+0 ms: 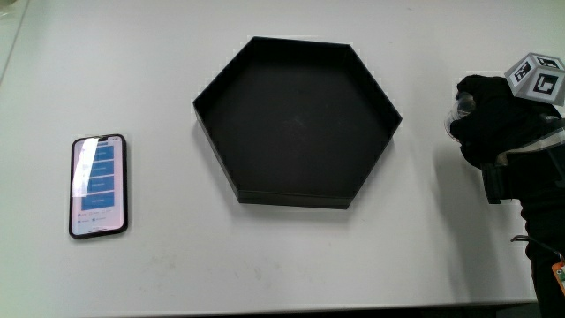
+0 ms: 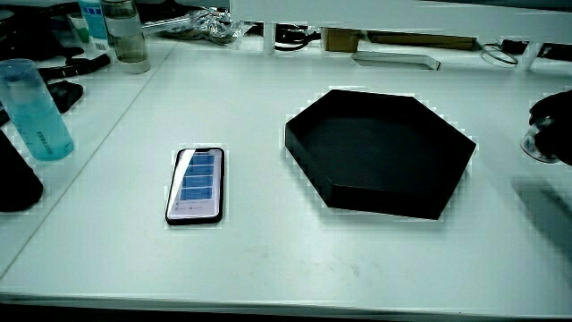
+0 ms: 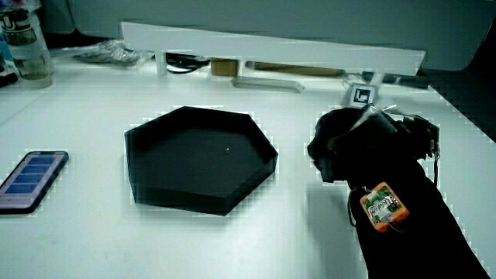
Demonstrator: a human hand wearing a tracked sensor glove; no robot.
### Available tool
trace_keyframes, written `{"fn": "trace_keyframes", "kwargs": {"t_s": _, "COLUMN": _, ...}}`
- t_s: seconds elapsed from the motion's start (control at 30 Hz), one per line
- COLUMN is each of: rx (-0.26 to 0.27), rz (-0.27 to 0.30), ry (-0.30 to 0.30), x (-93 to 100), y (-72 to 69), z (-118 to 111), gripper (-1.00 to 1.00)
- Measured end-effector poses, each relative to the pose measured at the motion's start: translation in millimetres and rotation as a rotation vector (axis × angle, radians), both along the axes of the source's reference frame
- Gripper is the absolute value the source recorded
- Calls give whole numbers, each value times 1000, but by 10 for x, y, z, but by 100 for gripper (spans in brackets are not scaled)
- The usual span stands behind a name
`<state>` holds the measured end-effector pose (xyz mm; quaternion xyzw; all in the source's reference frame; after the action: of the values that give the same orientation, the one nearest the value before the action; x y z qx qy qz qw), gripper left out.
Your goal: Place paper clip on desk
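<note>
The gloved hand (image 1: 485,124) hovers low over the bare desk beside the black hexagonal tray (image 1: 291,196), its fingers curled inward. A small pale glinting thing, which looks like the paper clip (image 1: 457,108), shows at the fingertips on the side facing the tray. In a side view only the hand's (image 2: 550,121) edge shows, with the pale clip (image 2: 534,145) under it. In a side view the hand (image 3: 364,143) and forearm stand next to the tray (image 3: 186,198), and the clip is hidden. The tray holds nothing.
A phone (image 1: 98,185) with its screen lit lies flat on the desk, with the tray between it and the hand. A blue bottle (image 2: 36,107) and a clear bottle (image 2: 125,36) stand at the desk's edge. The low white partition (image 3: 271,50) has clutter along it.
</note>
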<state>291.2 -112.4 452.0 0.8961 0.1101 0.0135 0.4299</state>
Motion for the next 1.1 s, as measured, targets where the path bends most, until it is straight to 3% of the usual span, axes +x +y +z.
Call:
{"fn": "trace_keyframes", "kwargs": {"t_s": 0.13, "rx": -14, "rz": 18, "ry": -2, "x": 39, "y": 23, "z": 73, "gripper": 0}}
{"fn": "trace_keyframes", "kwargs": {"t_s": 0.3, "rx": 18, "rz": -7, "ry": 4, "x": -6, "y": 31, "z": 84, "gripper": 0}}
{"fn": "trace_keyframes", "kwargs": {"t_s": 0.5, "rx": -4, "rz": -13, "ry": -22, "x": -61, "y": 74, "z": 184, "gripper": 0}}
{"fn": "trace_keyframes", "kwargs": {"t_s": 0.67, "rx": -32, "rz": -3, "ry": -7, "x": -66, "y": 108, "z": 294, "gripper": 0}}
{"fn": "trace_keyframes", "kwargs": {"t_s": 0.7, "rx": -36, "rz": -5, "ry": -32, "x": -81, "y": 118, "z": 285, "gripper": 0}}
{"fn": "trace_keyframes", "kwargs": {"t_s": 0.77, "rx": -54, "rz": 7, "ry": -12, "x": -67, "y": 133, "z": 330, "gripper": 0}}
{"fn": "trace_keyframes", "kwargs": {"t_s": 0.8, "rx": -28, "rz": -1, "ry": -8, "x": -65, "y": 140, "z": 343, "gripper": 0}}
{"fn": "trace_keyframes", "kwargs": {"t_s": 0.97, "rx": -67, "rz": 7, "ry": -14, "x": -58, "y": 192, "z": 440, "gripper": 0}}
{"fn": "trace_keyframes", "kwargs": {"t_s": 1.07, "rx": -66, "rz": 8, "ry": -42, "x": -61, "y": 211, "z": 442, "gripper": 0}}
{"fn": "trace_keyframes", "kwargs": {"t_s": 1.1, "rx": -59, "rz": 17, "ry": -19, "x": -42, "y": 207, "z": 461, "gripper": 0}}
